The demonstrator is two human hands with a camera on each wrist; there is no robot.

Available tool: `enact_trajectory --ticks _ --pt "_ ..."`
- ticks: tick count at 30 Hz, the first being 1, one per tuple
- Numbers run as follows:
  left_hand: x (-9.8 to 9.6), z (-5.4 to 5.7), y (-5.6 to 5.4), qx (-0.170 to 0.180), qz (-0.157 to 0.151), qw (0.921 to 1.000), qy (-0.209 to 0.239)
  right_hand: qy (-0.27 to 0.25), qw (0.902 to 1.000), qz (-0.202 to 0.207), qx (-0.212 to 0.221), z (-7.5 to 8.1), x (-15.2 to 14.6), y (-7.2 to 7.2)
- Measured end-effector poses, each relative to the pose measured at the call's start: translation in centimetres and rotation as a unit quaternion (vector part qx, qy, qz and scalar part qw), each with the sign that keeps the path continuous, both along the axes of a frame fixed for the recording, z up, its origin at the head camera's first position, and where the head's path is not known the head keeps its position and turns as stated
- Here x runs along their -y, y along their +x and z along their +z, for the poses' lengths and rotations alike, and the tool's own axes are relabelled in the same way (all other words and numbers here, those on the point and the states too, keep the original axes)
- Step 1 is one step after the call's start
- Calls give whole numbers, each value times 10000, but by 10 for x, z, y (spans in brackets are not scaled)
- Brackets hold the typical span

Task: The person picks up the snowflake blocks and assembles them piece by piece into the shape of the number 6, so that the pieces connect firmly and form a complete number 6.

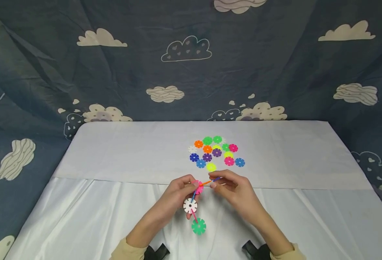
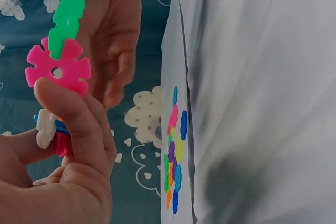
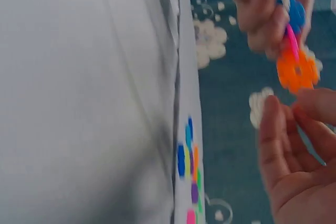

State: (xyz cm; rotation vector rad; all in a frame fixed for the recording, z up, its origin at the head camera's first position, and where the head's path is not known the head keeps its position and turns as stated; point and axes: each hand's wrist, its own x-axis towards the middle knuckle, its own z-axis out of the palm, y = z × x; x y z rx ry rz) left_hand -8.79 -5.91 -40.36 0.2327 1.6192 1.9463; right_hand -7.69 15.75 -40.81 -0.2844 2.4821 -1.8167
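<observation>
A person's two bare hands worked over a white cloth-covered table (image 1: 113,151), on one chain of seven thin, round, notched plastic discs (image 1: 193,197) held in the air above its near part. The left hand (image 1: 178,192) pinched a bright pink notched disc (image 1: 198,187) of the chain between thumb and fingers; the right hand (image 1: 237,187) had thumb and forefinger pressed on a dark blue disc (image 1: 216,179) at the chain's upper end. Between those two sat one orange disc (image 1: 205,183), seen nearly edge-on. Below the pink one hung one blue disc (image 1: 193,196), one white disc (image 1: 190,206), a second pink disc (image 1: 194,216) on edge and, lowest, one green disc (image 1: 198,226). Beyond the hands, on the table, lay about seventeen loose notched plastic discs (image 1: 207,157), some overlapping: three green, three yellow, two orange, two purple, two pink, two lighter blue, one dark blue and two white, one of these partly covered. Two beige sleeves (image 1: 128,250) showed at the wrists.
</observation>
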Motion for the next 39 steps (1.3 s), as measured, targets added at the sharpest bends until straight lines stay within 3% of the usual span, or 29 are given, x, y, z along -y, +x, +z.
enact_trajectory --ticks 5,9,22,29,35,39 --pt "3 1 -3 -65 51 10000 -42 621 9975 -344 41 -1 -26 -12" --pt "5 1 -3 -69 66 10000 8 1200 9921 -362 -30 -3 -47 -26" --pt "8 1 -4 -73 153 9998 67 2707 9620 352 87 -12 -100 -82" --pt "9 2 -4 -111 161 9998 54 2807 9560 848 91 -23 -111 -100" --pt "11 2 -5 -114 187 9997 50 2840 9550 858 76 -27 -111 -105" --pt "12 2 -6 -153 174 9997 45 2627 9617 759 164 -28 -111 -105"
